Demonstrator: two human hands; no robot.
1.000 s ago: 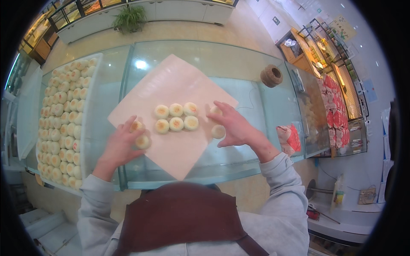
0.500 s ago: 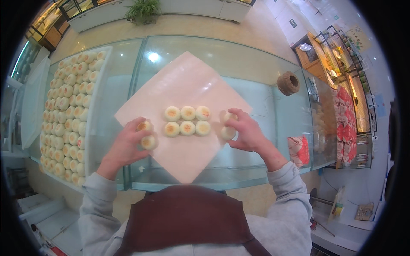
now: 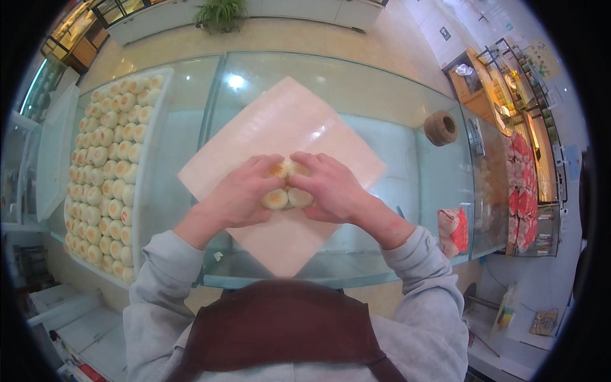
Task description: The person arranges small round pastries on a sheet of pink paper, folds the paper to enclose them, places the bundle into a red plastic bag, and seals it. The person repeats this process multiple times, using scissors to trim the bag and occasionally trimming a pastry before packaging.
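Observation:
Round pale pastries (image 3: 275,199) with browned tops sit at the middle of a pinkish sheet of paper (image 3: 289,108), laid cornerwise on a glass counter. My left hand (image 3: 245,191) curls around the pastries from the left, fingers and thumb closed on them. From the right, my right hand (image 3: 328,188) grips the pastries beside those, its fingertips almost meeting the left ones. Between the hands a few pastries show; those below are mostly hidden by my fingers.
At the left stands a white tray (image 3: 153,127) packed with rows of similar pastries. A roll of brown twine (image 3: 440,128) rests at the counter's right, with a red-and-white package (image 3: 452,231) nearer me. More red packages (image 3: 522,184) are stacked at the far right.
Both hands, each with pastries in it, have moved inward from the sides of the paper to the middle. They now cover the two rows of pastries that lay in plain sight.

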